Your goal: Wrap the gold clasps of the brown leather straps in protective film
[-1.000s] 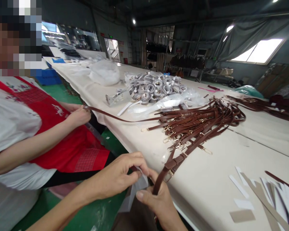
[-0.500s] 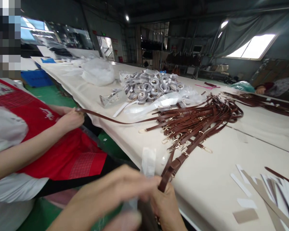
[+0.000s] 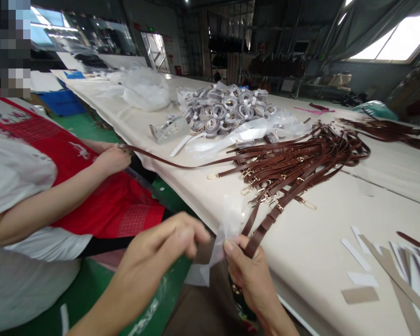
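My right hand point(image 3: 250, 275) is closed on a brown leather strap point(image 3: 266, 224) at the table's near edge, and its thumb also pinches a piece of thin clear film point(image 3: 224, 238). The strap runs up into a pile of brown straps with gold clasps point(image 3: 301, 163). My left hand point(image 3: 161, 252) hovers just left of the film with its fingers curled, touching or almost touching the film's edge.
A co-worker in a red apron sits at left, a hand point(image 3: 112, 158) holding one long strap. A heap of wrapped coiled straps point(image 3: 227, 109) and plastic bags point(image 3: 143, 86) lie farther back on the cream table point(image 3: 318, 242). Paper strips point(image 3: 374, 266) lie at right.
My left hand has drawn back from the film, which now stands up between both hands. My view shifted slightly downward. The co-worker's hand stays on the long strap.
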{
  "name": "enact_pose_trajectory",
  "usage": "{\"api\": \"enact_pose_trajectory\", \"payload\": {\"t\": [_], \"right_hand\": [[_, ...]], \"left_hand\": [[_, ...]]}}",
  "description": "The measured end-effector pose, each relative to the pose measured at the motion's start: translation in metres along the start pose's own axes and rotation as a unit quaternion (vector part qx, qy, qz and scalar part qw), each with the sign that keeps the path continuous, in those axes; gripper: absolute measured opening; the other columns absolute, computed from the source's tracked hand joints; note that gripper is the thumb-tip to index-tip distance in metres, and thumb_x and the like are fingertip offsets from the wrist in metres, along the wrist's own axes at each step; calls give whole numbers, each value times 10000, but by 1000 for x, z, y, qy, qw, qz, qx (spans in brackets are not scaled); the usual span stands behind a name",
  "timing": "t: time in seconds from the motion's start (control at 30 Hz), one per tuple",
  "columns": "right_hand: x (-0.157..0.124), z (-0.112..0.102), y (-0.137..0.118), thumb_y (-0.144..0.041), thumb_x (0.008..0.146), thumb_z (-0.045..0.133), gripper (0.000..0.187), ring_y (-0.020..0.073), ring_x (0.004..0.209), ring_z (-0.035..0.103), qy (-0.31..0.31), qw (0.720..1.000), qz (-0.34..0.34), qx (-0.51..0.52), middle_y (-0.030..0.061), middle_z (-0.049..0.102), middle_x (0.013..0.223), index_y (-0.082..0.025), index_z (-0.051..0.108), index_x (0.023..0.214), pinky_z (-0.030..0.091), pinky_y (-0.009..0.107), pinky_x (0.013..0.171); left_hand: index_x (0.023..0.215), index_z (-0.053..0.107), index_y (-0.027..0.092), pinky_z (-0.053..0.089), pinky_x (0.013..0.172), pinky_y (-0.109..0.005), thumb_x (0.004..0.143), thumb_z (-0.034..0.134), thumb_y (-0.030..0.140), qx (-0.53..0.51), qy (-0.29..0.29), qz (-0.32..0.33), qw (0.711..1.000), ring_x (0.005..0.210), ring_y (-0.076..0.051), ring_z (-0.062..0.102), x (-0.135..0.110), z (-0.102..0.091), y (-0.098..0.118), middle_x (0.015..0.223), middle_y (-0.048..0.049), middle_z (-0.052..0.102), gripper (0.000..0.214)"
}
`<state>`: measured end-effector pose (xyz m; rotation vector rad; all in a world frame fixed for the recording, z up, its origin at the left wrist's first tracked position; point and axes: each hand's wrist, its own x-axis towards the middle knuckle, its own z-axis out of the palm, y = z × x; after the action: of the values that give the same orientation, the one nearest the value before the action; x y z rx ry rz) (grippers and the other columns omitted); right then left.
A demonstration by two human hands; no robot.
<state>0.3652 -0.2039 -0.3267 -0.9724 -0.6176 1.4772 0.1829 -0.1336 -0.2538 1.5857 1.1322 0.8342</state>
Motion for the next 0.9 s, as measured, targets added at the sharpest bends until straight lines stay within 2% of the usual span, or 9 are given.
{"api": "enact_pose_trajectory", "payload": {"t": [0.1,0.17,0.3,0.4,0.47,0.57,0.67,0.77,0.9], "right_hand": [[2,2,-8,-496,810,787,383,20,354,160,-42,999,-4,29,-129,307,418,-165,613,726,115,184,346],[6,4,-10,-461,821,786,359,17,350,154,-69,997,-1,45,-132,302,419,-164,610,719,112,179,343],[15,7,-11,-398,823,793,311,16,352,163,-101,993,2,63,-137,305,435,-170,596,746,116,170,341],[18,6,-9,-361,831,787,262,18,362,148,-102,992,5,76,-144,297,448,-173,604,821,114,165,348],[18,5,-6,-365,837,779,258,21,364,138,-120,990,19,76,-149,272,437,-169,611,828,109,170,353],[17,2,1,-411,788,813,306,21,373,134,-170,982,74,46,-149,268,449,-161,645,842,100,182,360],[15,3,12,-445,695,860,387,19,384,195,-196,974,112,-35,-114,410,515,-152,706,894,109,200,367],[13,5,26,-467,676,844,358,52,457,352,-171,973,88,-126,-53,548,583,-149,702,760,226,202,436],[12,3,39,-488,735,778,359,119,590,449,-136,968,73,-195,-19,547,599,-151,671,676,320,230,553]], "left_hand": [[1143,737,247,487,1001,-388,907,624,447,-125,-61,-81,987,1227,-296,600,13,12,-5,1260,-55,709,329],[1156,737,215,444,1052,-414,889,627,383,-236,-136,-123,954,1274,-307,570,20,23,-6,1275,-83,705,334],[1031,770,132,433,1043,-389,807,661,309,-339,-254,-121,898,1203,-317,613,29,41,2,1225,-132,722,306],[877,758,127,468,961,-319,764,708,247,-355,-262,-107,891,1128,-273,646,31,44,7,1314,-126,671,172],[791,723,131,490,872,-275,751,752,246,-364,-236,-102,895,1026,-229,674,31,42,9,1299,-113,674,126],[754,688,131,503,767,-222,716,818,260,-371,-179,-105,905,900,-172,685,29,34,13,1236,-98,704,187],[853,678,140,540,755,-225,714,847,302,-368,-101,-98,919,827,-166,712,27,24,20,1041,-88,765,272],[890,629,157,582,780,-257,746,839,323,-348,9,-46,936,785,-181,744,26,15,22,828,-38,768,304],[868,575,193,617,711,-291,772,807,332,-279,220,63,933,682,-176,740,30,-9,19,755,-6,770,286]]}}
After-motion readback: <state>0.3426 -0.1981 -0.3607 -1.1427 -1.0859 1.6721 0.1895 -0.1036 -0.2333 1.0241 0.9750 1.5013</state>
